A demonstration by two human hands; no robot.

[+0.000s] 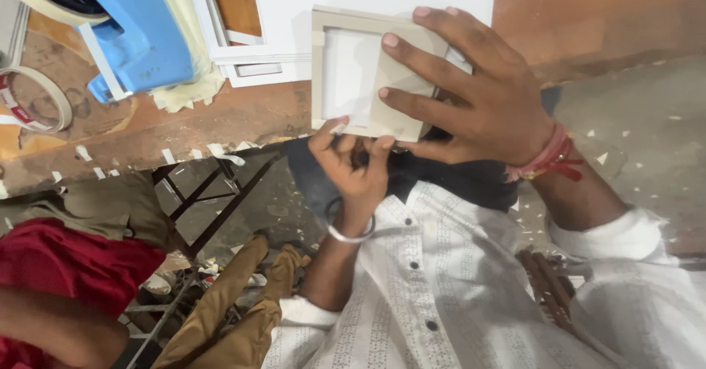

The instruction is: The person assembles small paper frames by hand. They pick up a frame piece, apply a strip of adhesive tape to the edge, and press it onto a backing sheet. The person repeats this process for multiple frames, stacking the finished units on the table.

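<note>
- Right hand (478, 97): fingers spread flat across the back of a small grey picture frame (353, 71), palm down, pressing it onto the table edge. A red and pink thread band (548, 155) circles its wrist.
- Left hand (353, 159): fingers curled, tips pinching at the lower edge of the frame, where a small white scrap shows at the corner; what exactly is pinched cannot be told. A thin metal bangle (351, 229) hangs on its wrist.
- Grey picture frame: lies face down at the near edge of the wooden table (243, 115), its white backing panel showing inside the grey border, partly under the right hand's fingers.
- White sheets and frames (309, 23): stacked flat on the table just behind the grey frame, touching or overlapping it.
- Blue tape dispenser (140, 38): stands on the table to the left, well apart from the hands, with pale tape scraps beside it.
- Tape roll (44, 97): lies flat at the table's far left.
- White patterned shirt (441, 288): worn by the person, buttons down the front, cuffs at both wrists.
- Another person in a red garment (66, 266) and tan trousers (228, 303): seated lower left, beside a dark metal frame under the table.
</note>
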